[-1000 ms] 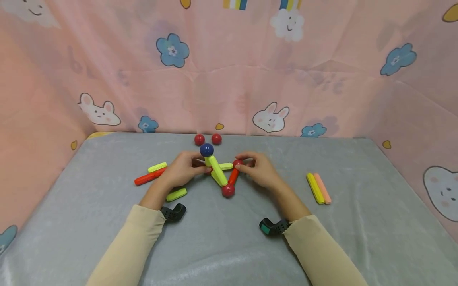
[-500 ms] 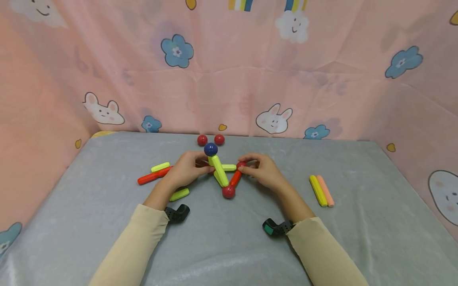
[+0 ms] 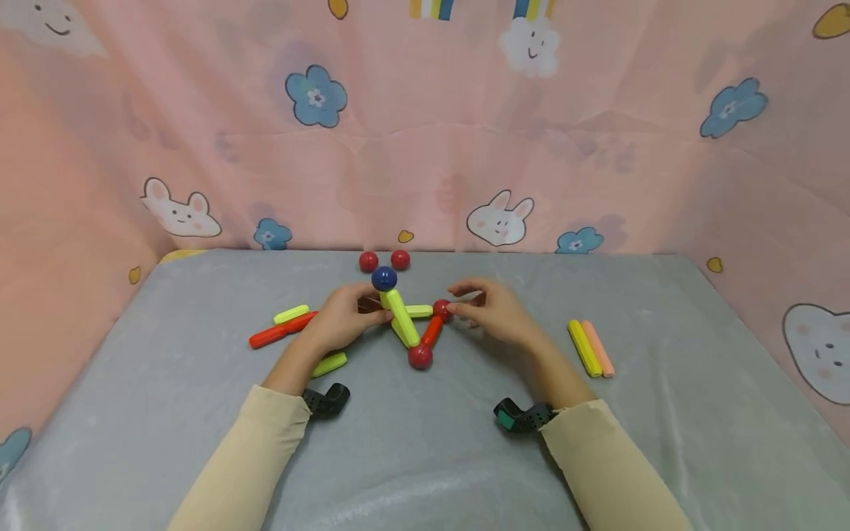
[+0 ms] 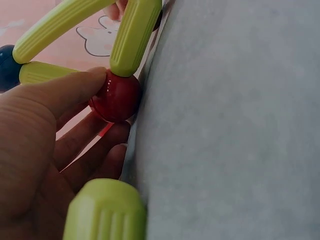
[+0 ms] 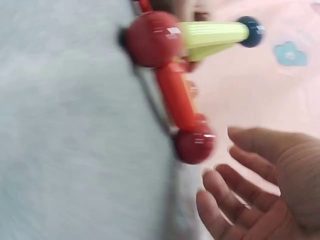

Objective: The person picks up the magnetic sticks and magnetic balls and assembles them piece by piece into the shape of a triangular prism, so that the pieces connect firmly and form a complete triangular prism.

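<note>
A frame of sticks and balls stands mid-table, topped by a blue ball [image 3: 384,279] on yellow-green sticks [image 3: 402,317]. My left hand [image 3: 345,317] pinches a red ball [image 4: 117,97] at its left corner, thumb on the near side; the head view mostly hides that ball. A red stick [image 3: 432,331] joins the front red ball [image 3: 420,356] to the right red ball [image 3: 441,309]. Just right of that ball is my right hand [image 3: 494,310]. In the right wrist view its fingers are spread and loosely bent, apart from the ball, holding nothing.
Two loose red balls [image 3: 384,260] lie at the back edge. Near my left forearm are a red stick [image 3: 271,335] and yellow-green sticks [image 3: 291,314]. A yellow stick [image 3: 584,349] and a peach stick [image 3: 599,349] lie side by side at right. A printed pink cloth [image 3: 412,169] hangs behind.
My right hand has let go of the right red ball and drawn slightly away to the right, its fingers opening. The left hand keeps its hold, and the frame stays in place.
</note>
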Available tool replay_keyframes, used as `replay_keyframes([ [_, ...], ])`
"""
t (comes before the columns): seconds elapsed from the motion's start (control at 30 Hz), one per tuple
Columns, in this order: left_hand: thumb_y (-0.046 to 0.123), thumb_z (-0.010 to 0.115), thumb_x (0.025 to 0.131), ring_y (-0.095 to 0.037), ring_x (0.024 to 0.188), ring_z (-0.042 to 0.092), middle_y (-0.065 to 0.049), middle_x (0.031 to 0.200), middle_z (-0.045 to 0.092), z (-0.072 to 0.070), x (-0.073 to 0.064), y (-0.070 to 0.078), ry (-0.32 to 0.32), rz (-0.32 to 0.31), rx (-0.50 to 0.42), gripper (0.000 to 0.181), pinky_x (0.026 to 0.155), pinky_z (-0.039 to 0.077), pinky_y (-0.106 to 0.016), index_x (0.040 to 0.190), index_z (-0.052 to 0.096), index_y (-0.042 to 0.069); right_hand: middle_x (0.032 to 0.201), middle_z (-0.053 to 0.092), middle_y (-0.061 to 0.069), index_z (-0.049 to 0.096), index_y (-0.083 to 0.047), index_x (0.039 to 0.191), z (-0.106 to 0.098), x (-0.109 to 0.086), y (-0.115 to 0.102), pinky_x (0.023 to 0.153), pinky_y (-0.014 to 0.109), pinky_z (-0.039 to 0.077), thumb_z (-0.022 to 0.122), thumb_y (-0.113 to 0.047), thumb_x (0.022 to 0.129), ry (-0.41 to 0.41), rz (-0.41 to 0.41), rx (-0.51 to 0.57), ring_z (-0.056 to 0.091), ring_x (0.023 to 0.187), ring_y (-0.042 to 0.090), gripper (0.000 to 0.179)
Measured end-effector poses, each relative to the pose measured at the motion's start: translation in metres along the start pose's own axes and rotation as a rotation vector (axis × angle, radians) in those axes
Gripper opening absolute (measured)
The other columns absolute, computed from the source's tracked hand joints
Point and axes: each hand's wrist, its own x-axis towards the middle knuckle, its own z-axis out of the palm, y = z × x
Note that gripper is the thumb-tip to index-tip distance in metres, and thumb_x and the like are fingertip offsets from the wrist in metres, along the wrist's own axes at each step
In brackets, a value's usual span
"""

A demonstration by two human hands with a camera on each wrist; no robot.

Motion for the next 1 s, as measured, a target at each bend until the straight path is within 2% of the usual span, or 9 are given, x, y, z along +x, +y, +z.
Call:
replay_keyframes([
  [0.13,0.023,0.072,0.094,-0.028,0.114,0.067,-0.010,0.121,0.072,0.000,-0.002,-0.002,0.015,-0.013,0.021,0.032,0.101,0.054,-0.046,0.124,0.068,0.011,0.127,0.068,0.014,0.065,-0.005,0.130,-0.019,-0.012,-0.002,0.075,0.031,0.059,0.067,-0.025,0.097,0.043,-0.003,-0.075,0.068,0.099,0.027,0.038],
  [0.23,0.023,0.072,0.094,-0.029,0.114,0.067,-0.011,0.121,0.072,-0.002,-0.005,-0.003,0.033,-0.020,0.031,0.033,0.101,0.054,-0.047,0.124,0.067,0.011,0.122,0.070,0.017,0.067,-0.004,0.126,-0.030,-0.024,0.005,0.072,0.031,0.058,0.068,-0.025,0.097,0.087,0.007,-0.170,0.070,0.100,0.030,0.036],
  [0.4,0.023,0.072,0.094,-0.031,0.113,0.068,-0.012,0.121,0.072,-0.004,-0.011,-0.005,0.036,-0.021,0.038,0.034,0.100,0.055,-0.048,0.125,0.068,0.010,0.118,0.070,0.022,0.068,0.000,0.120,-0.048,-0.052,0.022,0.079,0.044,0.058,0.067,-0.023,0.096,0.204,0.074,-0.329,0.070,0.100,0.036,0.033],
  [0.53,0.025,0.072,0.094,-0.031,0.114,0.068,-0.013,0.122,0.072,-0.004,-0.012,-0.006,0.021,-0.026,0.044,0.036,0.099,0.055,-0.048,0.127,0.067,0.010,0.111,0.069,0.025,0.067,0.004,0.118,-0.060,-0.072,0.031,0.082,0.052,0.056,0.069,-0.021,0.094,0.242,0.112,-0.446,0.068,0.096,0.039,0.034],
  [0.7,0.025,0.071,0.094,-0.033,0.115,0.067,-0.014,0.123,0.071,-0.005,-0.010,-0.004,0.027,-0.027,0.048,0.037,0.101,0.054,-0.050,0.128,0.066,0.009,0.102,0.070,0.024,0.068,0.006,0.113,-0.068,-0.088,0.035,0.073,0.050,0.055,0.075,-0.024,0.088,0.282,0.177,-0.607,0.065,0.086,0.035,0.039],
  [0.83,0.023,0.072,0.094,-0.033,0.115,0.067,-0.015,0.123,0.072,-0.003,-0.006,-0.003,0.027,-0.020,0.054,0.037,0.101,0.054,-0.050,0.128,0.066,0.009,0.096,0.070,0.022,0.068,0.006,0.112,-0.069,-0.097,0.040,0.067,0.045,0.054,0.078,-0.022,0.086,0.275,0.228,-0.661,0.064,0.079,0.030,0.040],
  [1.0,0.023,0.072,0.094,-0.033,0.113,0.068,-0.015,0.122,0.072,0.003,-0.002,0.001,0.020,-0.002,0.047,0.036,0.100,0.055,-0.049,0.127,0.067,0.009,0.100,0.074,0.019,0.068,0.003,0.118,-0.071,-0.103,0.047,0.065,0.046,0.056,0.074,-0.020,0.089,0.247,0.260,-0.646,0.069,0.083,0.030,0.037],
])
